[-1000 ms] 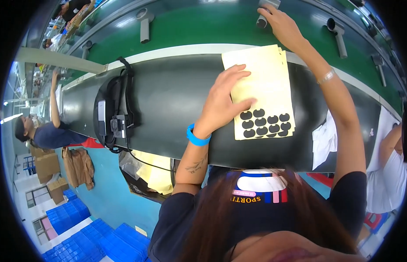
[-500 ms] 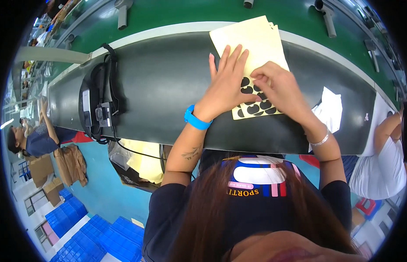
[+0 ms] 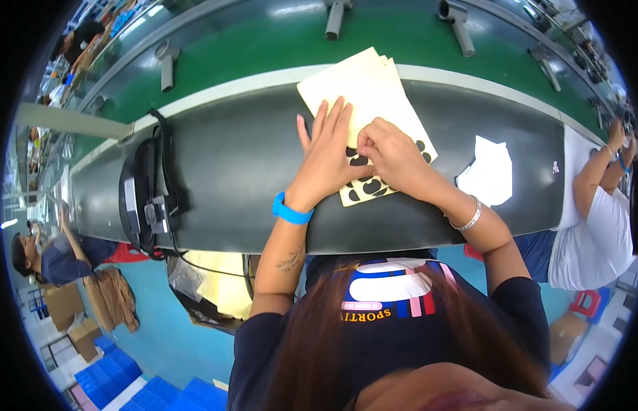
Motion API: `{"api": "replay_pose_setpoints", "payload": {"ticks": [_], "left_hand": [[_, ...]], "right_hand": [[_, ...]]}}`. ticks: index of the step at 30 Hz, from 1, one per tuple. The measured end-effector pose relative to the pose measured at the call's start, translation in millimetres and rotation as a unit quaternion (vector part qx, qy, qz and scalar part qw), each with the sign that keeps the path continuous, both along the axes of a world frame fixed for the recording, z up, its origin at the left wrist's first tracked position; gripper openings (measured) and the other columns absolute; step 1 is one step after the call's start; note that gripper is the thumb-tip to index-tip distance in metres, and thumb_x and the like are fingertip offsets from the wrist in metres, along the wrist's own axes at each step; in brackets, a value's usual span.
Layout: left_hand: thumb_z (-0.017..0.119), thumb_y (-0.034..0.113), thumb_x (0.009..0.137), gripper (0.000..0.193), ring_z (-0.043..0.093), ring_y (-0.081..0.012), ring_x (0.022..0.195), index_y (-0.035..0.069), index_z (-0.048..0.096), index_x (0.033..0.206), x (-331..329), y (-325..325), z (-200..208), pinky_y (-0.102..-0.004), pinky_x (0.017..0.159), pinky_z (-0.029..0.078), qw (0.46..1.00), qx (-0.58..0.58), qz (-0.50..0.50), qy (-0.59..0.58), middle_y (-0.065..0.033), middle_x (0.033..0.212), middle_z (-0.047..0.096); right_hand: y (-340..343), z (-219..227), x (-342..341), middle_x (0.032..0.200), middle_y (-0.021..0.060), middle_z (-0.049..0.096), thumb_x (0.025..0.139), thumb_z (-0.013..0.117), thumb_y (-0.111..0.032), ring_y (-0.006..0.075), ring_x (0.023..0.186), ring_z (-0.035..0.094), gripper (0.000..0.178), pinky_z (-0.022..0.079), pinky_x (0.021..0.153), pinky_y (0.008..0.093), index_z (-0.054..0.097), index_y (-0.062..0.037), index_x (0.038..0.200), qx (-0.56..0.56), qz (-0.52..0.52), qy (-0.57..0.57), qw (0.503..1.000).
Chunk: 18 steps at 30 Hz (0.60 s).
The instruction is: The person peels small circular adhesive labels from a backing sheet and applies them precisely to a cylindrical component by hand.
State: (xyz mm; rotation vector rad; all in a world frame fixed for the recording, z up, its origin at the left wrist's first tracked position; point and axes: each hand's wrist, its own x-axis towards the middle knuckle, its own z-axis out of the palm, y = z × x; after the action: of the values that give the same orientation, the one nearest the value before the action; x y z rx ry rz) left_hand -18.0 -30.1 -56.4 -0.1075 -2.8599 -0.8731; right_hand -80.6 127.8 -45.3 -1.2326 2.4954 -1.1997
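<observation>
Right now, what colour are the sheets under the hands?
Pale yellow sheets with black shapes; best in the head view.

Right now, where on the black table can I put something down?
The biggest bare patch of the black table lies between the strapped black device and the left hand. Another lies between the yellow sheets and the white piece to their right. The sheets are crowded: the right hand is there too.

Pale yellow sticker sheets [image 3: 371, 88] lie flat in a slanted pile on the dark counter [image 3: 226, 154], with round black stickers [image 3: 372, 186] near the bottom edge
</observation>
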Motion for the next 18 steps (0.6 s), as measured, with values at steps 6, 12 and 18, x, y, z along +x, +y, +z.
{"api": "replay_pose_setpoints", "payload": {"ticks": [6,12,18], "left_hand": [[0.082,0.05,0.06,0.107,0.012,-0.0387,0.143,-0.002,0.035,0.141,2,-5,0,-0.0647,0.108,0.0,1.0,-0.015,-0.011,0.014,-0.0218,0.152,0.022],[0.081,0.051,0.062,0.099,0.008,-0.0406,0.144,0.0,0.043,0.138,0,-2,5,-0.066,0.108,0.0,0.998,-0.021,-0.043,0.03,-0.0188,0.154,0.02],[0.081,0.048,0.062,0.091,0.009,-0.0396,0.144,0.009,0.048,0.137,0,-3,1,-0.0603,0.111,0.003,0.999,0.023,-0.039,0.02,-0.0159,0.154,0.022]], "right_hand": [[43,23,-85,0.089,0.0048,0.058,0.087,0.063,-0.01,0.0151,0.081,0.058,0.01,0.046,0.076,0.0278,0.058,-0.003,0.092,-0.061,-0.146,0.01,0.987],[93,-29,-221,0.101,0.0168,0.064,0.083,0.07,-0.021,0.0296,0.09,0.064,0.043,0.049,0.078,0.0379,0.048,-0.0072,0.117,-0.038,-0.349,0.212,0.912],[106,-12,-250,0.08,0.0145,0.069,0.079,0.073,-0.025,0.0359,0.076,0.067,0.056,0.052,0.072,0.0419,0.041,-0.0078,0.122,-0.021,-0.373,0.189,0.908]]}}
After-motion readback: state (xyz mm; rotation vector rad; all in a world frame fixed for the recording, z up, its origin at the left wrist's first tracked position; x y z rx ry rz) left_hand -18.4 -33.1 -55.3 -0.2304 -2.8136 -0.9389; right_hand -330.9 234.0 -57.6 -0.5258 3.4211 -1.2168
